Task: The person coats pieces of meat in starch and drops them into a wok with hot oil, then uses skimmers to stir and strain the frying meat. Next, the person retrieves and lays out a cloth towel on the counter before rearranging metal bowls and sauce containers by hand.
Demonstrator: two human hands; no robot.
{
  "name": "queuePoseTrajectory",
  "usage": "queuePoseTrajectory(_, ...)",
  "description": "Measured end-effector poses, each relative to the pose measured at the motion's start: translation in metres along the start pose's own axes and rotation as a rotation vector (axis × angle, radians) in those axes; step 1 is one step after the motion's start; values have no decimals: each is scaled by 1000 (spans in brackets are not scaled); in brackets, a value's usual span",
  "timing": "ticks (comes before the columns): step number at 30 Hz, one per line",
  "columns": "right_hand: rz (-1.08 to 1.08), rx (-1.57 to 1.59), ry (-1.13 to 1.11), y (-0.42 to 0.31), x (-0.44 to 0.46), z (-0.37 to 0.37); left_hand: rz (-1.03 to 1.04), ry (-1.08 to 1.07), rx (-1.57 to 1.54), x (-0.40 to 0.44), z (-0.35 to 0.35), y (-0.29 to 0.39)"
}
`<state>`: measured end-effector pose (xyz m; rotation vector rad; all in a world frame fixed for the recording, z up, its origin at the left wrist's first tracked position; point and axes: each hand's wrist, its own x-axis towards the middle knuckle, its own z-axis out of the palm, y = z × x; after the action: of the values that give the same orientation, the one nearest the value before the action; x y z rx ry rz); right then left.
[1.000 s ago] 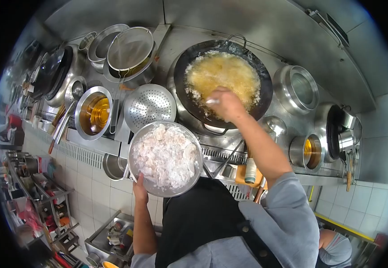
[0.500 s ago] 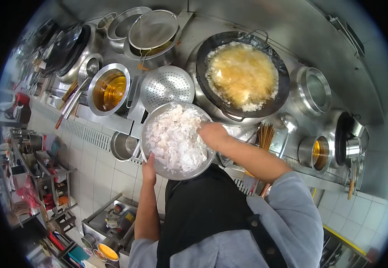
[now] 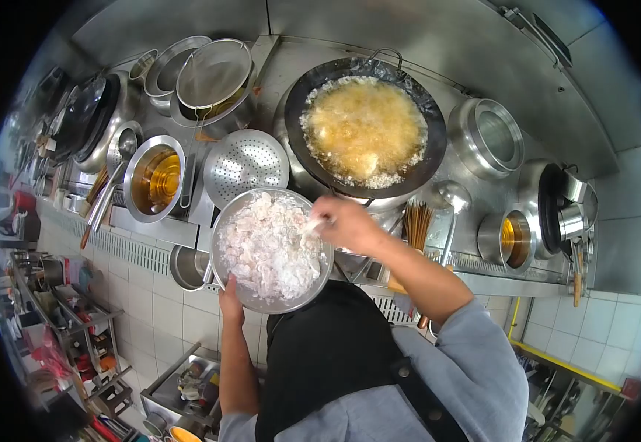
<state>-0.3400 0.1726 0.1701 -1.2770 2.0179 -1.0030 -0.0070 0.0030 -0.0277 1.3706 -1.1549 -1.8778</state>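
Before the steel counter (image 3: 270, 96), the left hand (image 3: 232, 300) grips a metal bowl (image 3: 280, 307), fingers mostly hidden, while the right hand (image 3: 344, 222) pinches a floured piece (image 3: 311, 227).

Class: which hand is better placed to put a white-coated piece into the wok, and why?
Probably the right hand: it seems to pinch a white-coated piece at the bowl, nearer the wok. The left hand, farther away, supports the bowl.

Pale, powdery pieces (image 3: 265, 247) lie heaped in a round metal bowl (image 3: 291, 304).
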Motion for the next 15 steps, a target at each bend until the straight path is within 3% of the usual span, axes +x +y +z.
queuePoseTrajectory(2, 125, -52, 121, -5, -4, -53, -23, 27, -4, 5, -3, -4)
queuePoseTrajectory(6, 28, -421, 530, 100, 15, -125, -21, 24, -20, -1, 4, 2)
queuePoseTrajectory(8, 256, -494, 498, 122, 27, -151, -32, 39, -10, -3, 4, 5)
queuePoseTrajectory(11, 374, -721, 612, 151, 42, -172, -59, 77, -8, -7, 6, 8)
queuePoseTrajectory(14, 40, -597, 830, 118, 40, -163, -4, 30, -24, -2, 4, 2)
queuePoseTrajectory(15, 127, -467, 685, 87, 37, -149, 29, 54, -20, 6, -2, -9)
